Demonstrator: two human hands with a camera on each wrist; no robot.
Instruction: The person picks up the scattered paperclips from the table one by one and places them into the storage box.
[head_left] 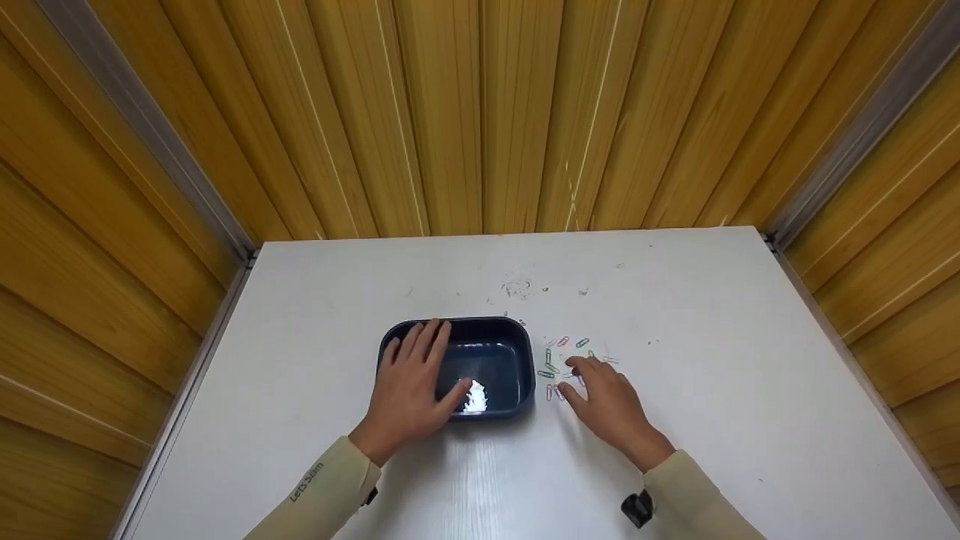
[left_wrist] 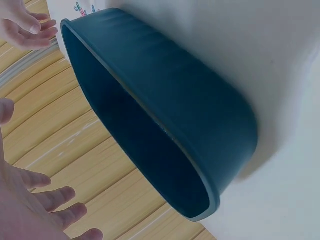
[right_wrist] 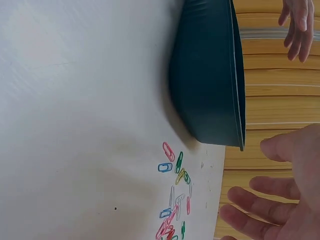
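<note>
A dark blue rectangular basin (head_left: 486, 375) stands on the white table, its inside partly covered by my left hand (head_left: 412, 382). That hand is spread over the basin's left half with fingers extended; from the left wrist view it hovers above the rim, apart from it. Several coloured paper clips (right_wrist: 179, 162), in pink, green, blue, yellow and white, lie scattered just right of the basin. Over them hangs my right hand (head_left: 611, 397), thumb and fingers apart and loosely bent. Nothing shows between its fingers in the right wrist view, and it hides some of the clips.
The white table (head_left: 315, 315) carries small dark marks behind the basin. Yellow wood-patterned panels (head_left: 480, 112) rise at the back and both sides, joined by grey metal posts (head_left: 165, 135).
</note>
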